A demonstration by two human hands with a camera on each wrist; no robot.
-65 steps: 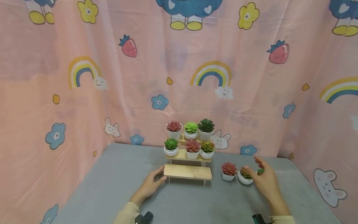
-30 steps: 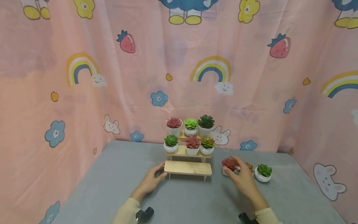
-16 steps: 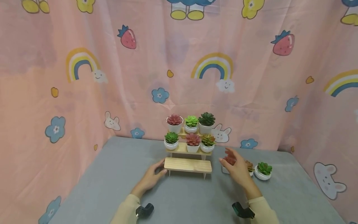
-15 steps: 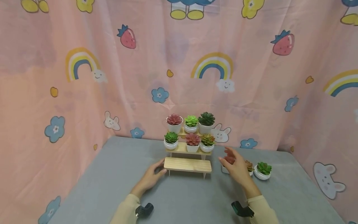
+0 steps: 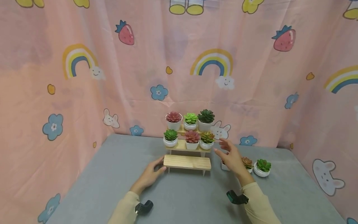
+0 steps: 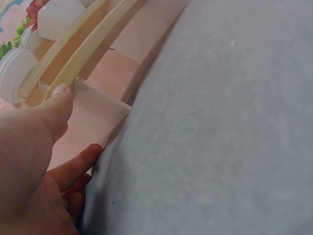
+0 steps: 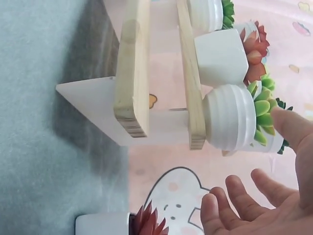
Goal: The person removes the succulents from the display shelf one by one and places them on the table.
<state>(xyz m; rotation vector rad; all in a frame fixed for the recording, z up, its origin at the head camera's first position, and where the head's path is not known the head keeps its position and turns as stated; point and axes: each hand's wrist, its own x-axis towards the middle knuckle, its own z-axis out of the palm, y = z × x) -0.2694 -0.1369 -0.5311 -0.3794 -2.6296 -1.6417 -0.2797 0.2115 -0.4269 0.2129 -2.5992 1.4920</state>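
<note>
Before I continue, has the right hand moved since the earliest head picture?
Yes: in the head view, the right hand has moved left, away from the rightmost green succulent and toward the wooden stand.

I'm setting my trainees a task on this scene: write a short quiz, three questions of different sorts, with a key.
1. Count: how many potted plants stand on the wooden stand?
2. Choose: which hand touches the lowest shelf? A) right B) left C) both
3. Fill in: the rightmost potted plant on the grey table is ____ in colour.

Key: 1. Six. 2. B, the left hand. 3. Green.
</note>
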